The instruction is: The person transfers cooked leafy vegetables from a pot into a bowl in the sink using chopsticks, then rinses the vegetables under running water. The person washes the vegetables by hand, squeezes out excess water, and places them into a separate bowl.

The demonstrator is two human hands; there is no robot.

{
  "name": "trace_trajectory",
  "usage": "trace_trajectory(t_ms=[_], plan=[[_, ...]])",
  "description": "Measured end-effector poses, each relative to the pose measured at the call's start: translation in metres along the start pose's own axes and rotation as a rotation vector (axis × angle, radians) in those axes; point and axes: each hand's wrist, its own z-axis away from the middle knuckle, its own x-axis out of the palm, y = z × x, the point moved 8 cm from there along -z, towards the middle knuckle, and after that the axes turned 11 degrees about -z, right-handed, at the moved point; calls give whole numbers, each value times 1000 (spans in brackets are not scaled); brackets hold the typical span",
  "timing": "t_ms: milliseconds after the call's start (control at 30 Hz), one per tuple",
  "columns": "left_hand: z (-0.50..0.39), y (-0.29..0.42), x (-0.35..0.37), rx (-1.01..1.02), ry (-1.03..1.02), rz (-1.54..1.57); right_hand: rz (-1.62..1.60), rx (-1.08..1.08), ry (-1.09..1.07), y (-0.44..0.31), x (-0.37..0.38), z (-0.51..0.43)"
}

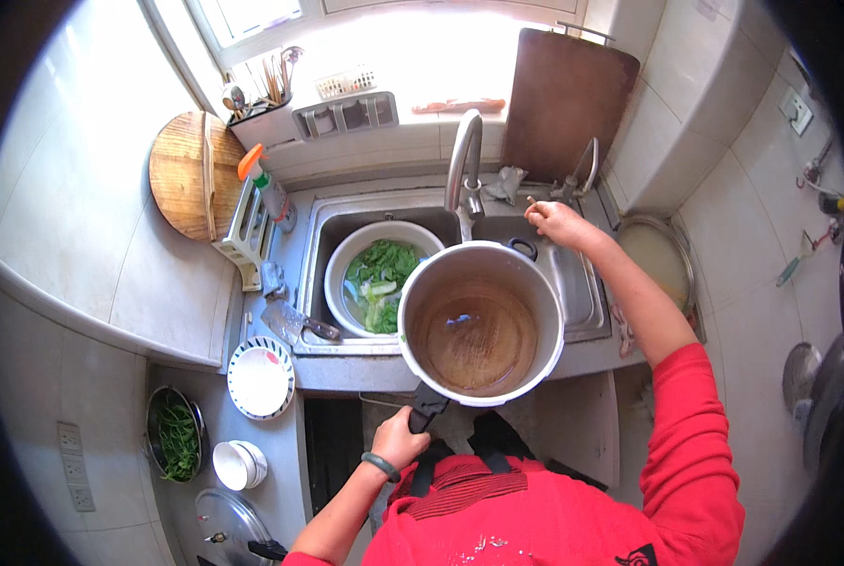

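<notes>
A large pressure cooker pot [480, 339] tilts toward me over the front rim of the sink, with brownish liquid in its bottom. My left hand [399, 437] is wrapped around its long black handle [428, 408]. Past the pot, my right hand [558, 222] hovers above the right basin [570, 276], pinching a small brown thing that is mostly hidden by the fingers. The curved metal faucet [462, 163] stands just left of that hand. In the left basin, a pale tub [342, 247] holds green leaves [383, 286] in water.
A cleaver [298, 322] lies on the sink's left rim, near a spray bottle [275, 194]. On the left counter are a plate [259, 378], white bowls [238, 465], a pan of greens [176, 439] and a pot lid [232, 527]. A brown cutting board [570, 99] leans behind the sink.
</notes>
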Motion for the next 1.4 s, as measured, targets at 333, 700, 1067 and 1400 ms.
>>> trace_trajectory(t_ms=[333,700,1067,1400], plan=[[-16,8,1,-121,-6,92,91,-4,-290,14,64,-114],[-10,19,3,-245,23,36,400,-103,-573,32,139,-186],[-10,21,-1,-188,49,-3,41,-227,-267,-16,53,-99],[-18,21,2,-36,148,63,-314,-157,614,58,-131,155]])
